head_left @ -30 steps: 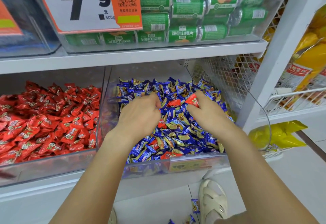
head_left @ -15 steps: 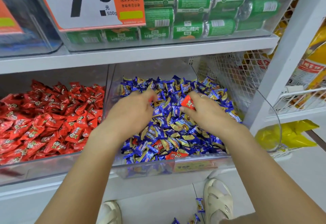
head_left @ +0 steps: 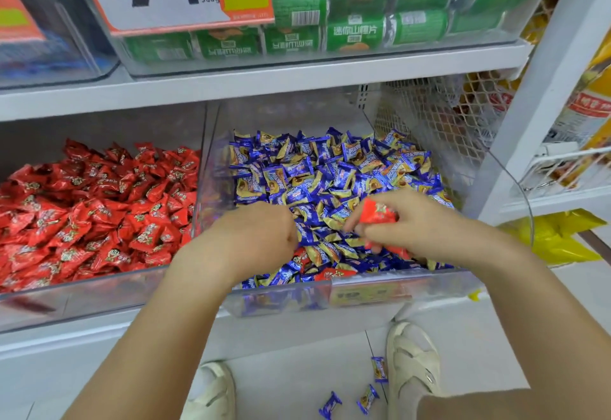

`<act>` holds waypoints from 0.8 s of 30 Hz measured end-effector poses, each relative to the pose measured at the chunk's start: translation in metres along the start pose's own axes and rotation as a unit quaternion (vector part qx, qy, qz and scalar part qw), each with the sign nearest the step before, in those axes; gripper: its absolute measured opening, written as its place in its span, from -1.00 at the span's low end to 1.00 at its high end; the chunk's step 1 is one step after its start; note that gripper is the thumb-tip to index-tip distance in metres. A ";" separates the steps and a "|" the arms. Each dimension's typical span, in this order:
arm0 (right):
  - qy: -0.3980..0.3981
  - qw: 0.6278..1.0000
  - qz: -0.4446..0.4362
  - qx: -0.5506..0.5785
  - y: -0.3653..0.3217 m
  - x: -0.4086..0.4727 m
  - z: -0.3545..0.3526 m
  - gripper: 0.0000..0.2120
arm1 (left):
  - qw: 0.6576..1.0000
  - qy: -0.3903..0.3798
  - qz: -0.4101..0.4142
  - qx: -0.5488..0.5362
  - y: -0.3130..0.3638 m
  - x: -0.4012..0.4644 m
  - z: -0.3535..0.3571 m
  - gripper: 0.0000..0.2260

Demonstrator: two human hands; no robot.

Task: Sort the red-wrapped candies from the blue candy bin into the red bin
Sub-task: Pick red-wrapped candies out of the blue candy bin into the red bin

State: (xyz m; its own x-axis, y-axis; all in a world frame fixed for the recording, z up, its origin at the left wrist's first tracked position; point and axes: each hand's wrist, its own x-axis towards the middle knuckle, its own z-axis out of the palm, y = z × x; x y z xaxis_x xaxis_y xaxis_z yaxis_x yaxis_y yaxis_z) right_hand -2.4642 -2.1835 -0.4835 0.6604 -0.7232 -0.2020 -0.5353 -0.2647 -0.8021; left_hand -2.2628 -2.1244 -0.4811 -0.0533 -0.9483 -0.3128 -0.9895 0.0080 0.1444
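The red bin (head_left: pixel 99 290) is sitting on the left of the shelf, heaped with red candies. Beside it, in the blue candy bin (head_left: pixel 363 294), the left hand (head_left: pixel 254 237) is resting curled, knuckles up; whether it is gripping anything cannot be told. The right hand (head_left: pixel 420 228) is pinching a red-wrapped candy (head_left: pixel 377 213) above the blue candies (head_left: pixel 330 171). More red-wrapped pieces (head_left: pixel 334 274) are lying near the front wall.

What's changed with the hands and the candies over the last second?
The right hand has drawn back toward the front of the blue candy bin, still gripping a red-wrapped candy, with more red now showing under its fingers. The left hand has also pulled back toward the front; its fingers are hidden. The red bin and the blue candies on the floor look unchanged.
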 end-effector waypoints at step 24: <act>-0.003 0.932 0.092 -0.351 0.001 0.017 0.012 -0.79 | 0.985 -0.060 0.081 -0.141 0.015 0.005 0.007 -0.82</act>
State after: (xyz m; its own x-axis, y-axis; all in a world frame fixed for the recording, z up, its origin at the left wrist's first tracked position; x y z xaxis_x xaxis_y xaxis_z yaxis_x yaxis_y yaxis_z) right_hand -2.4473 -2.1884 -0.4951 0.5257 -0.7945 -0.3040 -0.8507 -0.4905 -0.1892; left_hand -2.2790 -2.1269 -0.4867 -0.2404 -0.8974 -0.3701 -0.8908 0.0526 0.4514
